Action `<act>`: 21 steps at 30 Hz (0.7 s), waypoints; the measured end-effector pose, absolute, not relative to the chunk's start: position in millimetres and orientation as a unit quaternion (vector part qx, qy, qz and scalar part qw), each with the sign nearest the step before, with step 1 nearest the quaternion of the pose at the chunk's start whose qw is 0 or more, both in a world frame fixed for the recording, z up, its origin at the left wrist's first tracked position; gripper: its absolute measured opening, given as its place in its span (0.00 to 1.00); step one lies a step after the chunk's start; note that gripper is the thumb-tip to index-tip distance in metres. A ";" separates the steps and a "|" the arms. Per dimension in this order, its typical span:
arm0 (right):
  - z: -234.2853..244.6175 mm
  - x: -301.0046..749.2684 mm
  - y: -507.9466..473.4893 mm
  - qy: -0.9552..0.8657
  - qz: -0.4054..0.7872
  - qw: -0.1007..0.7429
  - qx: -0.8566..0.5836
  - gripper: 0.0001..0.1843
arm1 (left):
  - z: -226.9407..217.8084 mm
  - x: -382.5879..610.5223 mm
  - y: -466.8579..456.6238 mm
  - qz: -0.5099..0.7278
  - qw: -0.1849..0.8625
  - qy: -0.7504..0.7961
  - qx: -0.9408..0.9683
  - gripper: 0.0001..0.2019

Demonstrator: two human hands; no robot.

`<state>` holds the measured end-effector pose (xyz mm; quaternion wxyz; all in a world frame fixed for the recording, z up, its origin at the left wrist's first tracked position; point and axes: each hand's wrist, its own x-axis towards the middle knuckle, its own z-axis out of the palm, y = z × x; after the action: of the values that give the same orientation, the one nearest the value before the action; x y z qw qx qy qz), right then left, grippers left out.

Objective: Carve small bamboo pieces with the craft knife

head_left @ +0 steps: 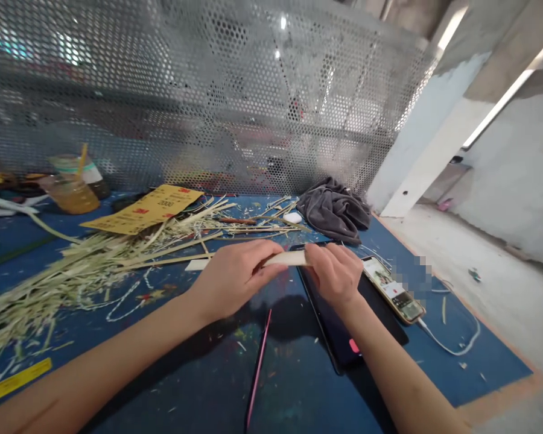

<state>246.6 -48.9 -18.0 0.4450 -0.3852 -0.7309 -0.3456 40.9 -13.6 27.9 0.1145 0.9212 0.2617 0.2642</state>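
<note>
A pale, flat strip, apparently bamboo or wood, is held level above the blue table. My left hand pinches it between thumb and fingers, and its far end sticks out to the left. Around the strip's right end my right hand is closed, with the fingers curled over it. Below the right hand lies a dark tablet, partly hidden by hand and forearm. A thin pink-and-black stick, maybe a pen, rests on the table between my forearms.
Shredded plant strips heap up at left under a yellow sandpaper sheet. Behind stand a cup with a straw and a dark cloth. A lit phone with a cable lies right. Perforated metal rises at the table's back.
</note>
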 end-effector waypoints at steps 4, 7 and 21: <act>-19.9 244.6 -49.2 -0.745 -0.289 0.468 -0.378 0.06 | 30.1 38.2 -10.9 0.271 0.117 0.250 0.922 0.17; -16.6 240.5 -51.6 -0.757 -0.207 0.481 -0.390 0.09 | 31.8 34.2 -4.7 0.273 0.083 0.238 0.929 0.17; 5.9 226.0 -79.6 -0.606 0.633 0.404 -0.262 0.17 | 55.7 15.2 2.2 0.224 0.152 0.067 0.960 0.19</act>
<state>226.0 -79.6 5.9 0.4040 -0.2623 -0.6057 0.6333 15.2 2.2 55.7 0.1520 0.9602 0.0675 0.2242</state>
